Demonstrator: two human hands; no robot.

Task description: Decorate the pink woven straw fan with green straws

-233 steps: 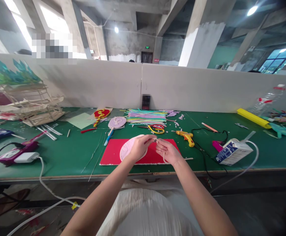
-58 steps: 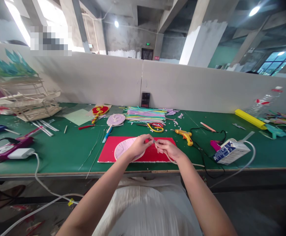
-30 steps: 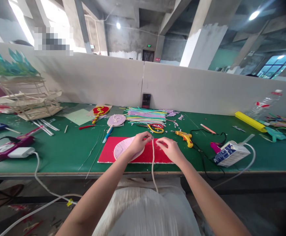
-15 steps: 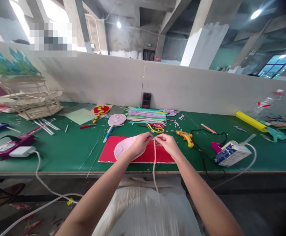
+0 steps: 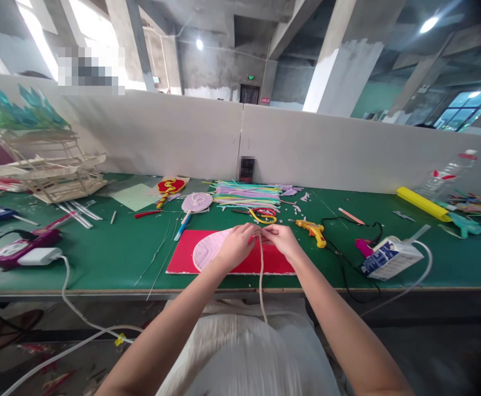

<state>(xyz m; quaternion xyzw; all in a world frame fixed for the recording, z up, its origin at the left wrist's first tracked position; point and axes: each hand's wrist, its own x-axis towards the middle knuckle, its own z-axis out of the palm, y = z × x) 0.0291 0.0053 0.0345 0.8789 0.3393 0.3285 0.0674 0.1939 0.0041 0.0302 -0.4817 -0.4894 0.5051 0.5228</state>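
A cream cord [image 5: 261, 275] hangs from between my hands, over the red board's front edge and down to my lap. My left hand [image 5: 239, 243] is pinched at its top end, palm down, fingertips partly hidden. My right hand [image 5: 282, 240] pinches the same end from the other side, thumb and forefinger together. Both hands are just above a red board [image 5: 224, 269] lying at the table's front. On its left half lies a rounded lilac piece [image 5: 206, 252] with a ridged surface and pale rim, partly covered by my left hand and forearm.
Yellow-handled scissors [image 5: 268, 218] and a bundle of pastel strips [image 5: 246, 193] lie behind the board. A yellow glue gun [image 5: 312, 232] is to the right, near a carton [image 5: 391, 257]. Left are a lilac paddle shape [image 5: 197, 202], a power strip [image 5: 28, 250] and a stick model [image 5: 54, 170].
My left hand has shifted slightly right, its fingers now folded over the cord's top end. My right hand stays almost in place, still pinching.
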